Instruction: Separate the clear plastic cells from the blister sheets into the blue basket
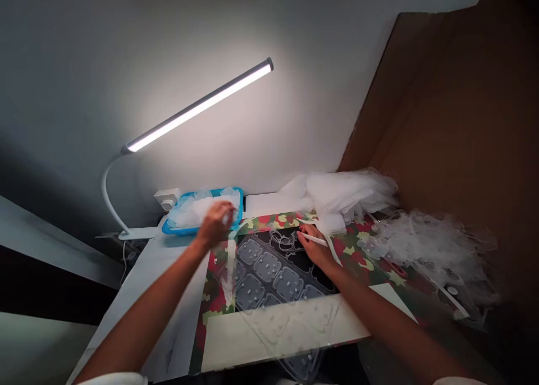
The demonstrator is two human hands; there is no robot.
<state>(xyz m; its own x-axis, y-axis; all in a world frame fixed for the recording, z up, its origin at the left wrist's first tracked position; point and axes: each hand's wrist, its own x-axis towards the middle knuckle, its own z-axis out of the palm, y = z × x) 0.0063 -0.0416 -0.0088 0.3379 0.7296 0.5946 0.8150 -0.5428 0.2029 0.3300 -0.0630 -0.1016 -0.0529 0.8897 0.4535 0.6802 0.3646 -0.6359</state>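
Observation:
My left hand is over the right front side of a blue tray, blurred, its fingers curled. Something pale shows at its fingertips, too smeared to make out. Thin white and translucent pieces fill the tray. My right hand grips a slim white pen-shaped tool; its tip is hard to see. That hand rests on a clear plastic sheet with rounded-square shapes and small dots, over a dark area of the mat. Loose cut strips curl beside my right fingers.
A camouflage-patterned mat covers the table, with a cream strip in front. White sheets are piled behind. Tangled clear scraps and red-handled scissors lie right, beside tall cardboard. A lit lamp hangs above.

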